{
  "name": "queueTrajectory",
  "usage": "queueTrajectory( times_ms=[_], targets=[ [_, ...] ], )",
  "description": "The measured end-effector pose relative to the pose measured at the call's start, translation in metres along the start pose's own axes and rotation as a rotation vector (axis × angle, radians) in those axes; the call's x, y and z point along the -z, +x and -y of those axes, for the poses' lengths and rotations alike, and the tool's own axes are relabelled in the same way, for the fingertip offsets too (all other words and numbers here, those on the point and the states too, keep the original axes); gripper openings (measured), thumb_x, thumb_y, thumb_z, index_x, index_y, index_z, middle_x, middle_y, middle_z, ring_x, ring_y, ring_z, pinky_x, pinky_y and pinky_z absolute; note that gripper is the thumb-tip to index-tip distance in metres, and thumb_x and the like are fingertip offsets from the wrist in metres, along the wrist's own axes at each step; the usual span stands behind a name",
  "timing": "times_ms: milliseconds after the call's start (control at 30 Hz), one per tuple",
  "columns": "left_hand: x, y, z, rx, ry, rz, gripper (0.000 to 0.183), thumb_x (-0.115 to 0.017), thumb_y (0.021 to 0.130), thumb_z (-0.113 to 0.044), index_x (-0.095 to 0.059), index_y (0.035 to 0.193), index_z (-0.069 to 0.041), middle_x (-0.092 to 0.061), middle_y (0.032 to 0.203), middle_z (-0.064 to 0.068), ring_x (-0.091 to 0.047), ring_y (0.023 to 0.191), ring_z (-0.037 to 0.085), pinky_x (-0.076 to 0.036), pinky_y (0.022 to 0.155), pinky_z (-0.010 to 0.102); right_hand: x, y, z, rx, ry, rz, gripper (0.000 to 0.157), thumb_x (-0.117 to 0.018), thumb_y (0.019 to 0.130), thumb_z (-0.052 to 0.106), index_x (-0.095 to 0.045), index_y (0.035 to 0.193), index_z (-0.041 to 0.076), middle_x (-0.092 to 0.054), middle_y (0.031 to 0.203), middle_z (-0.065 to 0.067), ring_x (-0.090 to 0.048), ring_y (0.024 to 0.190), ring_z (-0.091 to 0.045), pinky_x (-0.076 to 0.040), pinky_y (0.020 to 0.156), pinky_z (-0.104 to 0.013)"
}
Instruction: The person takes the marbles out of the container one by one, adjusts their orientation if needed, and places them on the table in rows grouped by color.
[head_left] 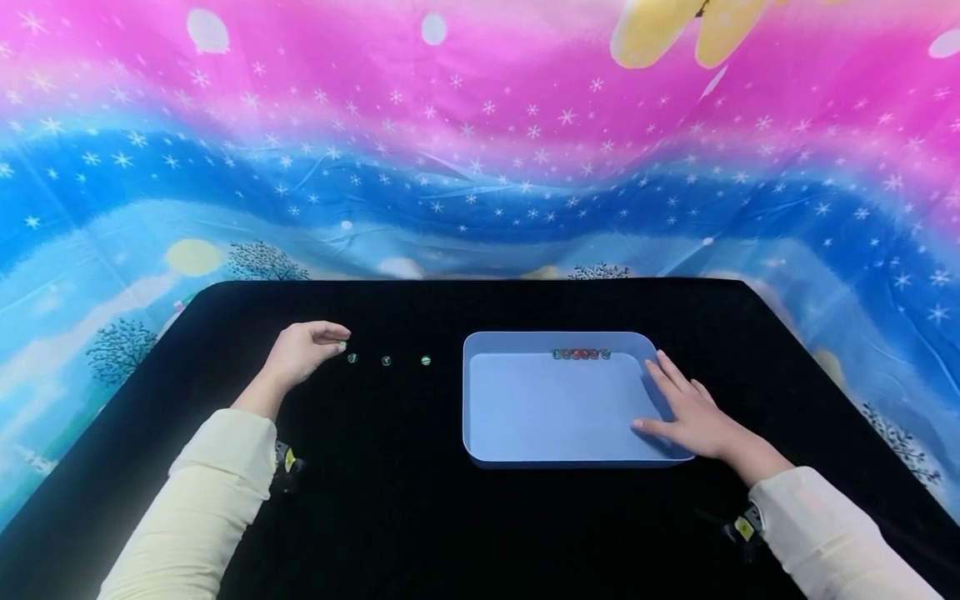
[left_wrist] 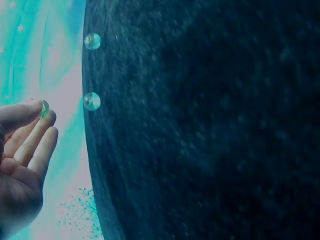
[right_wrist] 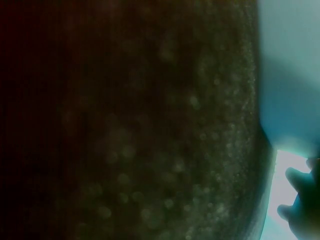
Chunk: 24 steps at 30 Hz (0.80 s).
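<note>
My left hand (head_left: 298, 354) pinches a green glass marble (left_wrist: 44, 109) between thumb and fingertips. It is raised over the dark cloth, left of a row of three marbles; the nearest marble (head_left: 352, 358) lies just under the fingertips, the middle marble (head_left: 386, 361) and the right marble (head_left: 426, 361) farther along. My right hand (head_left: 693, 412) rests at the right side of the blue tray (head_left: 480, 454), fingers straight and spread, thumb over the inside. Against the tray's far wall sits a tight row of several marbles (head_left: 581, 354), some reddish, some greenish.
A black cloth (head_left: 390, 517) covers the table. Behind it hangs a pink and blue curtain (head_left: 450, 150) with snowflakes and trees. The tray's low walls (right_wrist: 290, 90) stand up from the cloth. Dark wrist devices (head_left: 288, 467) sit at both cuffs.
</note>
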<state>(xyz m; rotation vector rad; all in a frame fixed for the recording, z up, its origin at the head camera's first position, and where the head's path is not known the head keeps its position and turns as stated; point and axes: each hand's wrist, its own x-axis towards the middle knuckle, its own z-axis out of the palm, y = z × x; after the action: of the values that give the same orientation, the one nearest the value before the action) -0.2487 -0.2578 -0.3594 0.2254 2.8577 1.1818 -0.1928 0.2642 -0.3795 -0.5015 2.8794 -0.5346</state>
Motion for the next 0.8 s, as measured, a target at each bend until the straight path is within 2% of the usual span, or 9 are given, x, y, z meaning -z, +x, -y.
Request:
queueTrajectory(
  times_ms=[200, 467, 800],
  targets=[
    [0.005, -0.002, 0.008, 0.038, 0.015, 0.005, 0.028, -0.051, 0.087, -0.01, -0.054, 0.112, 0.0, -0.055, 0.11, 0.018, -0.051, 0.1, 0.031, -0.04, 0.082, 0.045, 0.0, 0.0, 0.001, -0.001, -0.005, 0.0, 0.094, -0.053, 0.077, 0.054, -0.007, 0.137, -0.002, 0.009, 0.14, -0.021, -0.002, 0.125, -0.041, -0.004, 0.091, -0.062],
    [0.007, -0.005, 0.013, 0.035, 0.077, -0.014, 0.027, -0.052, 0.086, -0.009, -0.055, 0.11, 0.003, -0.055, 0.108, 0.02, -0.05, 0.099, 0.034, -0.04, 0.081, 0.046, 0.001, 0.001, 0.0, 0.002, -0.009, -0.001, 0.093, -0.053, 0.077, 0.053, -0.007, 0.137, -0.002, 0.008, 0.141, -0.021, -0.002, 0.125, -0.041, -0.004, 0.091, -0.062],
    [0.007, -0.004, 0.024, 0.061, 0.097, -0.02, 0.026, -0.051, 0.086, -0.005, -0.054, 0.109, 0.004, -0.054, 0.108, 0.022, -0.051, 0.097, 0.035, -0.041, 0.078, 0.045, 0.0, 0.0, 0.001, 0.007, -0.018, -0.014, 0.092, -0.053, 0.078, 0.052, -0.008, 0.137, -0.002, 0.007, 0.141, -0.021, -0.002, 0.126, -0.04, -0.004, 0.091, -0.062]
  ],
)
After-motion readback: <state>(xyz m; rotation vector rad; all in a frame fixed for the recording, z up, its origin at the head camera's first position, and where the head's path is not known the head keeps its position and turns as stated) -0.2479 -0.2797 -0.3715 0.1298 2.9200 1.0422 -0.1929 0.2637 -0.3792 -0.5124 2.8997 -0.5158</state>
